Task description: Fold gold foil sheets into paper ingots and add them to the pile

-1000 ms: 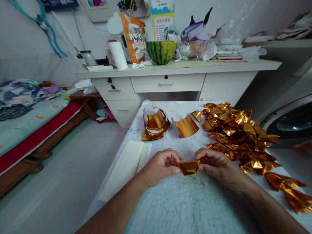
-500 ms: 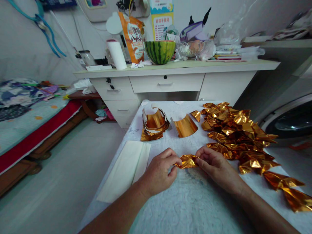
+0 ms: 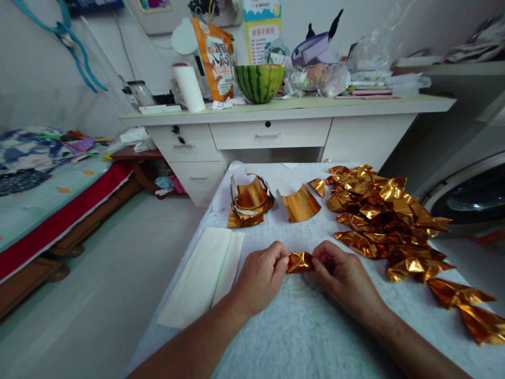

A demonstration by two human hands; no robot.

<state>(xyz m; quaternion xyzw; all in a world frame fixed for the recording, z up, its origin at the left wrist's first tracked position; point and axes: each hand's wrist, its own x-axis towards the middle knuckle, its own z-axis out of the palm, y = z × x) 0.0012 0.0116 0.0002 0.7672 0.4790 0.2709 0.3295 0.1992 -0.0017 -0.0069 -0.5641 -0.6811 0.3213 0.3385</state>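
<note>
At far left a bed (image 3: 51, 184) stands beyond the bench (image 3: 276, 337), which is covered with a pale quilted cloth. On the bench's left side lie white paper strips (image 3: 197, 279). Right of these, farther back, sits a curled stack of gold foil sheets (image 3: 252, 197). Nearer, your left hand (image 3: 261, 275) has its fingers pinched closed on the left end of a folded gold foil piece (image 3: 300, 262). The piece is between your hands, near the middle of the bench; you cannot tell whether it touches the cloth. Beyond it a single curved foil sheet (image 3: 301, 203) lies apart from the stack. Your right hand (image 3: 347, 276) has its fingers pinched closed on the piece's right end. Farther right, a heap of folded foil pieces (image 3: 379, 216) spreads along the bench, near a front-loading washing machine (image 3: 469, 192).
</note>
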